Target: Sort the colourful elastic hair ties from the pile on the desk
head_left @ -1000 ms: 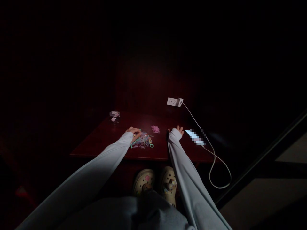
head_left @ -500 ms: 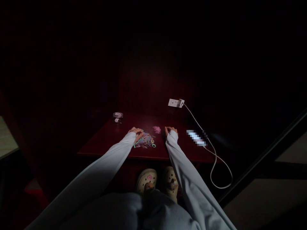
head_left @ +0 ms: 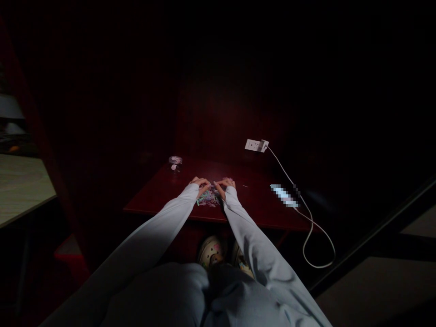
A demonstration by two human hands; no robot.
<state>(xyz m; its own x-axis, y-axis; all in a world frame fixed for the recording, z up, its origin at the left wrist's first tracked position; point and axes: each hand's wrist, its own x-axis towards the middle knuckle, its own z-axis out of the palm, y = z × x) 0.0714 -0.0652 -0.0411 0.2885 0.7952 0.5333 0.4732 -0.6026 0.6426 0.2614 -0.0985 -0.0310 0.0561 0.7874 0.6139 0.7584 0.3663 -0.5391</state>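
A loose pile of small coloured hair bands (head_left: 210, 200), mostly pale purple with some green, lies near the front edge of a dark red tabletop (head_left: 150, 200). Over its far left side, my left hand (head_left: 200, 183) has its fingers bent in towards the thumb. My right hand (head_left: 226, 184) faces it closely from the other side, with finger and thumb tips brought together over the bands. Whatever sits between the fingertips is too small and dim to tell. Just behind the right hand, a bit of a pink heap (head_left: 230, 179) shows, mostly covered.
A clear round container (head_left: 175, 163) with a pinkish lid stands at the back left. One thin strand (head_left: 245, 185) lies right of my hands. A blurred bright device (head_left: 284, 196) is at the right, its white cable (head_left: 310, 218) running to a wall socket (head_left: 255, 145).
My right hand has moved left from beside the pink heap to the mixed pile, close to my left hand. My left hand remains at the pile. The view has shifted slightly.
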